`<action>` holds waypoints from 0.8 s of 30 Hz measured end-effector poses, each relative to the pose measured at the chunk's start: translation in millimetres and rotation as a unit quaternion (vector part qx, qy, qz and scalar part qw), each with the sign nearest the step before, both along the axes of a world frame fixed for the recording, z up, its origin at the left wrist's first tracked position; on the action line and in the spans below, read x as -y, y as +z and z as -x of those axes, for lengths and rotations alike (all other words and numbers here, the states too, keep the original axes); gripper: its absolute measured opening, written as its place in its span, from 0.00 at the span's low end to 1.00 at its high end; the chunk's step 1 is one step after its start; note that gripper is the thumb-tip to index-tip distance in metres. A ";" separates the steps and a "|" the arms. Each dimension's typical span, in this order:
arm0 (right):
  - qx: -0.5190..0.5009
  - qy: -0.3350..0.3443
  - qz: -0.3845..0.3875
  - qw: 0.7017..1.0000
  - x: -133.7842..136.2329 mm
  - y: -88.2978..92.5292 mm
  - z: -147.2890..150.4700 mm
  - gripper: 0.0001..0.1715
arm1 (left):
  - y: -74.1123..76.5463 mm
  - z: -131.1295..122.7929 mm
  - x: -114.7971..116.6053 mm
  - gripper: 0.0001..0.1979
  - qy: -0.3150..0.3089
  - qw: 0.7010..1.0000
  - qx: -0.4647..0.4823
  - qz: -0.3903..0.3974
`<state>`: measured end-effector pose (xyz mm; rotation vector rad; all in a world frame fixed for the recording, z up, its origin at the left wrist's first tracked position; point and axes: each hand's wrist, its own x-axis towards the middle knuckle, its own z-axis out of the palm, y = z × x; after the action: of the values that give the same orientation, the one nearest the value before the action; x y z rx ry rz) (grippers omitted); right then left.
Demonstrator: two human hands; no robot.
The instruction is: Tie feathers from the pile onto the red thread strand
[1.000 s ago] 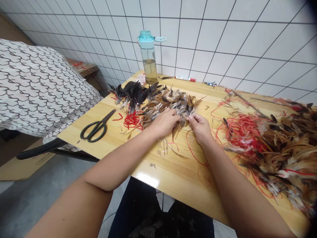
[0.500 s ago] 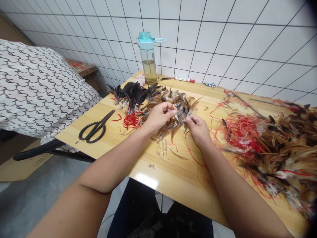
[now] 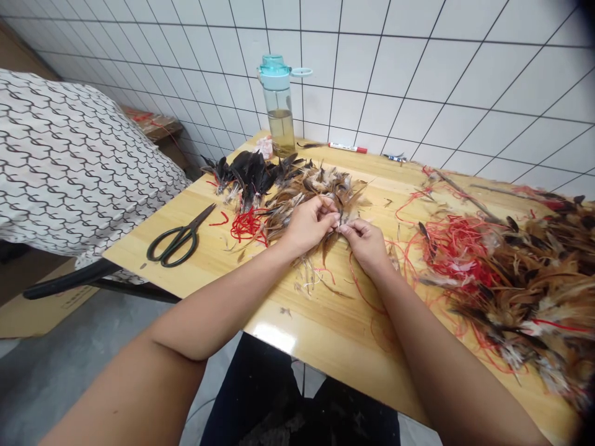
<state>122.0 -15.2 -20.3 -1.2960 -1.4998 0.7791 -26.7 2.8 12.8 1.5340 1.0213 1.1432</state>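
My left hand (image 3: 307,224) and my right hand (image 3: 365,244) meet fingertip to fingertip over a pile of brown feathers (image 3: 320,192) in the middle of the wooden table (image 3: 325,322). Both hands are closed in a pinch on a small feather piece from that pile; the piece itself is almost hidden by the fingers. A heap of black feathers (image 3: 248,173) lies just behind and to the left. A tangle of red string (image 3: 246,226) lies beside my left wrist.
Black-handled scissors (image 3: 179,238) lie at the table's left end. A teal-capped bottle (image 3: 279,108) and a red-capped marker (image 3: 346,147) stand by the tiled wall. A large heap of feathers and red string (image 3: 511,279) fills the right side. A patterned cloth (image 3: 69,161) is at left.
My left hand lifted off the brown pile and drew right, my right hand moved left, and the two now pinch together at one spot.
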 end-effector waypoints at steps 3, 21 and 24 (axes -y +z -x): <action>0.003 0.006 0.000 1.000 0.0 0.5 0.4 0.09 | -2.8 3.1 -1.3 0.03 0.012 0.998 -0.038 -0.058; 0.016 0.058 -0.002 0.998 -0.9 -4.0 -3.2 0.13 | 6.2 8.1 -0.8 0.12 -0.017 0.998 0.015 0.056; 0.032 0.044 -0.006 0.998 -1.2 -4.4 -4.1 0.13 | 7.1 10.0 -0.8 0.07 -0.064 0.993 -0.013 0.102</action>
<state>126.1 -14.1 -24.7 -1.2618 -1.6200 0.7902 -36.6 3.6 19.8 1.4316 1.0091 0.9035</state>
